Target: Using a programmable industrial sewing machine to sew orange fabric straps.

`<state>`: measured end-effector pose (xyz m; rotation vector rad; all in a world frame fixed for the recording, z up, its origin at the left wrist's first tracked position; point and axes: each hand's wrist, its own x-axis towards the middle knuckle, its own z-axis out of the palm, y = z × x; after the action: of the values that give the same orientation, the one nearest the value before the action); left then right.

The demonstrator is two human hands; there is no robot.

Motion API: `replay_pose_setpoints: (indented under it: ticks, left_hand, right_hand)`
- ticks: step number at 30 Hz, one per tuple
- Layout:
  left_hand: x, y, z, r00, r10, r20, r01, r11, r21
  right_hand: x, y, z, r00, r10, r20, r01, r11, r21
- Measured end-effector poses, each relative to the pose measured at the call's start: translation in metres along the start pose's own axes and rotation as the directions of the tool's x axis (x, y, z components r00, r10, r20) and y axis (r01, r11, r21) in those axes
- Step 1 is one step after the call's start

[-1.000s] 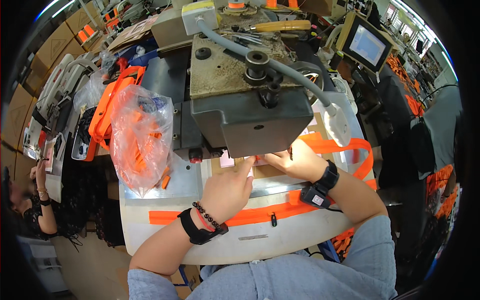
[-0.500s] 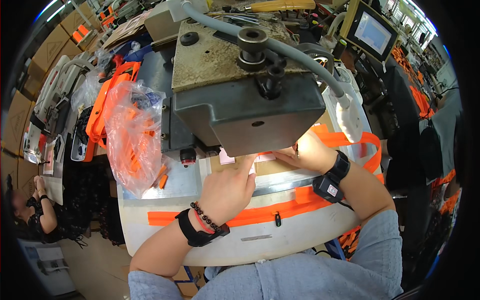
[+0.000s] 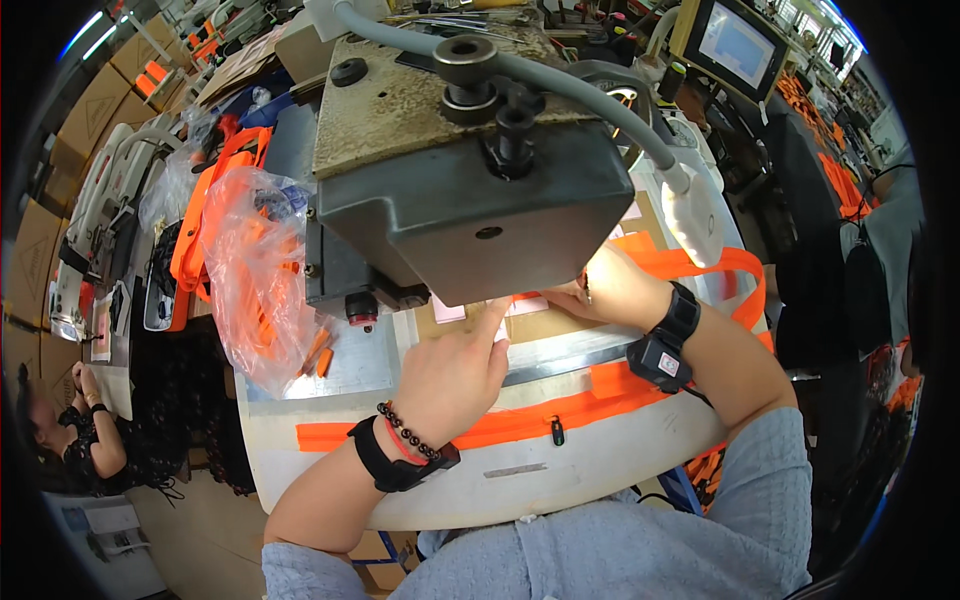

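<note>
Orange strap [image 3: 640, 385], machine head [image 3: 470, 190] (hiding fingertips), plastic bag [image 3: 255, 275]

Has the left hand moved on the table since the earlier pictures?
No. The left hand lies in the same place, just below the machine head, its fingers at the pink piece.

Machine head [image 3: 470, 190] overhangs hands; plastic bag [image 3: 255, 270] blocks left.

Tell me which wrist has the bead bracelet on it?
The left hand: its wrist wears a dark bead bracelet beside a black band. The right hand wears only a black band with a small device.
</note>
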<state>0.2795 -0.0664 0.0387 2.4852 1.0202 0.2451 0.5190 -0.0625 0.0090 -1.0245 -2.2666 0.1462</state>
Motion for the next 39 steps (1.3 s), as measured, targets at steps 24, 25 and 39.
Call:
replay_pose_setpoints:
  ticks: [24,25,39]
  left_hand:
    - [-0.001,-0.007,0.011,0.994,0.057,-0.088,-0.059,0.998,-0.017]
    - [-0.001,-0.008,0.012,0.994,0.061,-0.094,-0.062,0.998,-0.011]
    - [-0.002,-0.008,0.007,0.999,0.033,-0.026,-0.033,0.999,-0.027]
  right_hand:
    - [0.006,-0.014,-0.013,0.897,0.407,0.173,-0.433,0.726,0.535]
    - [0.007,-0.015,-0.013,0.893,0.412,0.182,-0.443,0.726,0.526]
    - [0.010,-0.009,-0.005,0.952,0.297,0.073,-0.295,0.827,0.479]
